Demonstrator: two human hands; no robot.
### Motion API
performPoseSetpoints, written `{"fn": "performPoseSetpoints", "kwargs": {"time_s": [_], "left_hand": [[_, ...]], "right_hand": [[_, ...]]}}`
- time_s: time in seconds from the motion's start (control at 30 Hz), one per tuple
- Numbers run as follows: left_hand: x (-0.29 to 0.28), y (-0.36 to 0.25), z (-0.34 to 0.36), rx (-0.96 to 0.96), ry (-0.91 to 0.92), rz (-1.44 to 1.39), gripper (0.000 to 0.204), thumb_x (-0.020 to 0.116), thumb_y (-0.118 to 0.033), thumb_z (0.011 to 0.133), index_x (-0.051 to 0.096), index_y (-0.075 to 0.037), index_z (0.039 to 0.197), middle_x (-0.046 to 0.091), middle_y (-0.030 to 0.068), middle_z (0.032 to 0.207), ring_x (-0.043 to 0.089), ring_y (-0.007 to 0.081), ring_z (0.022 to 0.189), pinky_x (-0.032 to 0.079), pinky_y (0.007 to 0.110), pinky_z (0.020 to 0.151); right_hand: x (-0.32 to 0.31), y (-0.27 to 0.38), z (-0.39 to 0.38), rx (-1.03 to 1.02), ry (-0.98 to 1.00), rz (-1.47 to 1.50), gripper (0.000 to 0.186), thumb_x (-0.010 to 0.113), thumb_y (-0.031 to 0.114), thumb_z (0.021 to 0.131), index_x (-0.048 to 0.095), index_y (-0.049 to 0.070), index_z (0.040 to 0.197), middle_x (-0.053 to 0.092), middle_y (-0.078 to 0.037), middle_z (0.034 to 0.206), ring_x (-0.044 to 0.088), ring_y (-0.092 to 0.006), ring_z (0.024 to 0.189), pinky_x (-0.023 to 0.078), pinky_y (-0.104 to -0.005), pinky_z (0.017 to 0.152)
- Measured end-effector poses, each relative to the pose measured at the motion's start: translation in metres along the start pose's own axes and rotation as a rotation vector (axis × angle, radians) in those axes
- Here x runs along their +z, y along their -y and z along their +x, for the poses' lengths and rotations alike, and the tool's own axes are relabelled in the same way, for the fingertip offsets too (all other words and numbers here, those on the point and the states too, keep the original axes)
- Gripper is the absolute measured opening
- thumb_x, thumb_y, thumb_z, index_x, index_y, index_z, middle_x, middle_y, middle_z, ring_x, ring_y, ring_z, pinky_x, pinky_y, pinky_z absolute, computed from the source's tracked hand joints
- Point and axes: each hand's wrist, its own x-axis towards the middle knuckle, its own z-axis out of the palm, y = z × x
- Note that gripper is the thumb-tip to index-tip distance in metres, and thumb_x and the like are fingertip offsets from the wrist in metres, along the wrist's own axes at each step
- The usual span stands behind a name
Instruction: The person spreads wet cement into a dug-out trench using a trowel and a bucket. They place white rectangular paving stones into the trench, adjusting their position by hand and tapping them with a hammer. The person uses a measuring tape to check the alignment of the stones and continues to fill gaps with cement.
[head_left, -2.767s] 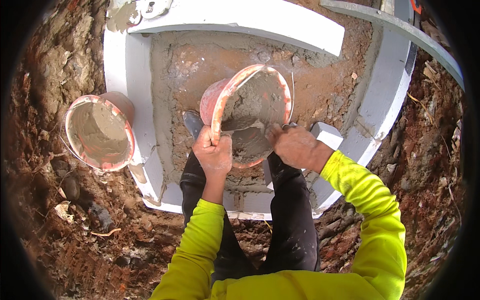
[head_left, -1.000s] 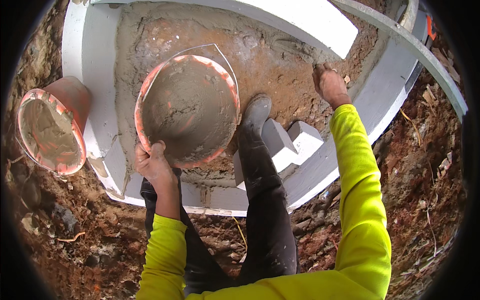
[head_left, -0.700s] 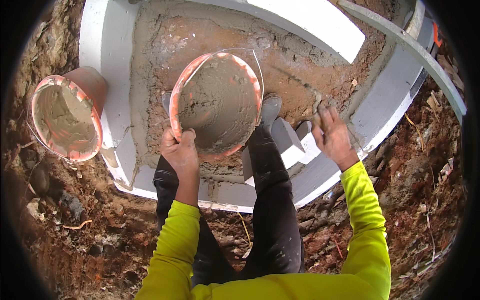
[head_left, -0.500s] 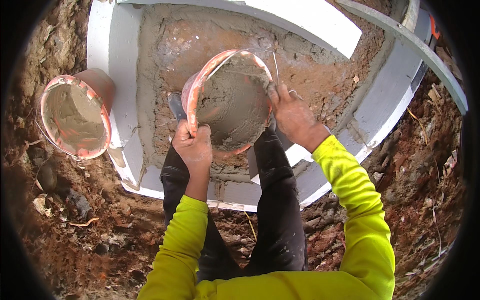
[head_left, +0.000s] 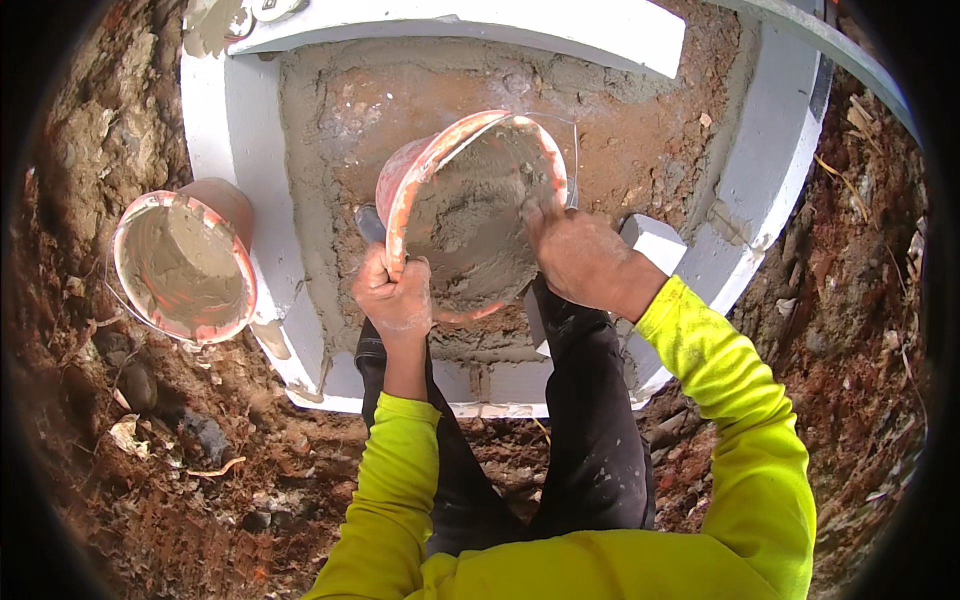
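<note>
Between my hands an orange bucket (head_left: 408, 178) is tilted toward me, its mouth facing up at me and its inside filled with wet grey mortar (head_left: 470, 215). My left hand (head_left: 398, 295) is closed round the near-left part of the rim. At the right side of the rim, my right hand (head_left: 592, 255) has its fingers bent over the edge, touching the mortar, and covers that part of the rim. A thin wire handle arcs over the bucket's far side. A second orange bucket (head_left: 246, 215), with mortar coating its inside, leans on its side to the left.
White-grey concrete blocks (head_left: 255, 150) ring a patch of brown soil (head_left: 430, 85) edged with mortar. A long curved white block (head_left: 480, 22) lies across the far side. A small white block (head_left: 655, 243) sits by my right wrist. Rough rubble ground (head_left: 200, 500) surrounds the ring.
The bucket has shifted slightly right and down in view, as has most of the scene. My right hand has moved lower along the rim, its fingers now reaching further over the mortar.
</note>
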Motion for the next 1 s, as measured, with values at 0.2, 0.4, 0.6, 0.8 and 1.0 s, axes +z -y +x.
{"fn": "performPoseSetpoints", "kwargs": {"time_s": [0.2, 0.4, 0.6, 0.8, 1.0], "left_hand": [[0.013, -0.006, 0.004, 0.071, -0.047, -0.113, 0.022, 0.057, 0.008, 0.074, 0.043, -0.007, 0.068, 0.043, -0.0042, 0.066, 0.036, 0.0037, 0.061, 0.034, 0.021, 0.056], [0.026, -0.009, -0.005, 0.211, -0.046, 0.107, 0.02, 0.058, 0.008, 0.071, 0.044, -0.006, 0.068, 0.044, -0.0029, 0.064, 0.038, 0.0048, 0.06, 0.035, 0.023, 0.056], [0.034, -0.025, -0.008, 0.409, 0.123, 0.332, 0.018, 0.059, 0.007, 0.068, 0.045, -0.004, 0.066, 0.045, 0.0038, 0.061, 0.043, 0.0128, 0.051, 0.037, 0.026, 0.05], [0.037, -0.032, -0.018, 0.477, 0.328, 0.253, 0.023, 0.062, 0.009, 0.065, 0.045, -0.005, 0.065, 0.043, 0.0073, 0.058, 0.043, 0.0192, 0.045, 0.035, 0.026, 0.046], [0.001, -0.006, -0.013, 0.101, 0.157, 0.128, 0.022, 0.058, 0.01, 0.068, 0.043, -0.006, 0.068, 0.047, -0.0021, 0.066, 0.04, 0.0044, 0.061, 0.037, 0.022, 0.055]], "right_hand": [[0.013, 0.013, -0.01, -0.095, 0.082, -0.064, 0.036, 0.063, 0.006, 0.076, 0.059, -0.011, 0.108, 0.064, -0.018, 0.09, 0.07, -0.0297, 0.078, 0.058, -0.0386, 0.065], [0.039, 0.013, -0.002, -0.094, -0.145, -0.001, 0.045, 0.053, 0.004, 0.082, 0.045, -0.015, 0.122, 0.058, -0.023, 0.094, 0.068, -0.0333, 0.071, 0.056, -0.0414, 0.057], [0.04, -0.017, -0.019, 0.212, -0.372, 0.183, 0.042, 0.054, 0.006, 0.082, 0.047, -0.015, 0.118, 0.063, -0.026, 0.09, 0.068, -0.04, 0.073, 0.056, -0.0442, 0.061], [0.096, -0.002, -0.012, 0.028, -0.04, 0.899, 0.025, 0.063, 0.008, 0.084, 0.057, -0.003, 0.105, 0.064, -0.014, 0.082, 0.067, -0.0262, 0.069, 0.055, -0.0371, 0.066], [0.139, 0.006, 0.005, -0.054, 0.166, 1.647, 0.028, 0.069, 0.005, 0.088, 0.055, -0.001, 0.111, 0.057, 0.0, 0.079, 0.055, -0.0067, 0.061, 0.047, -0.024, 0.054]]}}
